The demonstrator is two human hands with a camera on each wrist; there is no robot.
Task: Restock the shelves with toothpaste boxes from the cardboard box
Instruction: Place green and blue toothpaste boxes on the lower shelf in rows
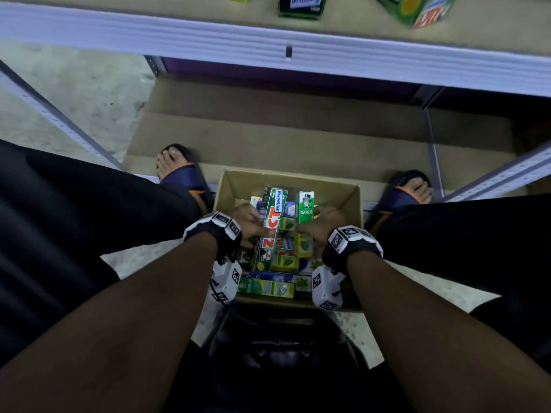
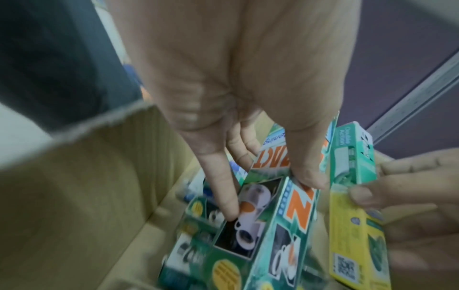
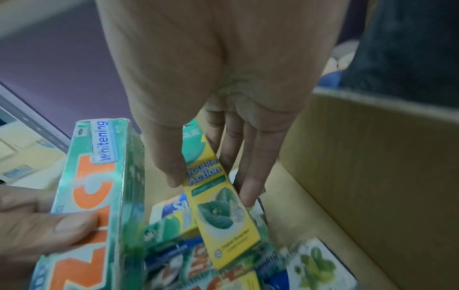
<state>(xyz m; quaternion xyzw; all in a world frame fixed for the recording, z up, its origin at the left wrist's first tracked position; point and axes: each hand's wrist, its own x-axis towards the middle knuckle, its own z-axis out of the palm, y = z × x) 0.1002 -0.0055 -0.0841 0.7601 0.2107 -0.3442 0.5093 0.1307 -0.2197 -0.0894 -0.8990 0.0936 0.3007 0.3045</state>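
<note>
Pale speckled concrete floor (image 1: 74, 93); flat cardboard sheet (image 1: 268, 129) under grey metal shelf (image 1: 268, 43). Open cardboard box (image 1: 351, 204) between 2 sandalled feet. Left hand (image 1: 249, 226) grips green Zact toothpaste box (image 1: 272, 225); right hand (image 1: 320, 225) pinches yellow-green Darlie toothpaste box (image 1: 304, 204), both over the carton.

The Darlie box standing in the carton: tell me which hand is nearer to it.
Right. The right hand pinches the Darlie box itself, thumb and fingers on opposite faces. The left hand is farther away, gripping the long Zact whitening box beside it.
</note>
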